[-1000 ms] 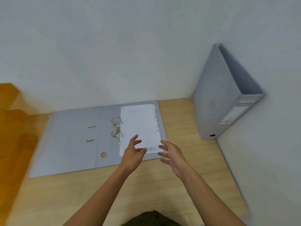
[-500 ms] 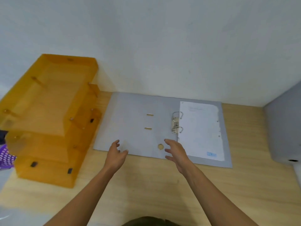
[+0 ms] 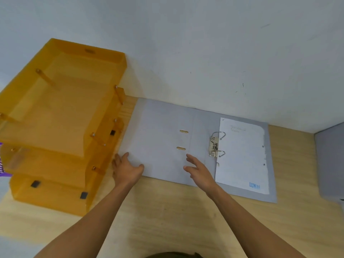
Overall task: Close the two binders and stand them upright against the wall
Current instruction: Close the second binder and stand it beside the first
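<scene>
Beside tray (image 3: pixel 61 112), binder edge (image 3: pixel 128 146)

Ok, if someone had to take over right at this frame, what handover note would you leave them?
Left hand: open, at the near left corner of the open binder, nothing in its grip.
Right hand: open, over the binder's near edge by the spine, empty.
Open binder lies flat on the desk against the wall, a sheet beside its rings.
Second binder stands closed at the right edge.
Done: one binder upright.
Left: fold the left cover over, stand this binder up against the wall.
</scene>
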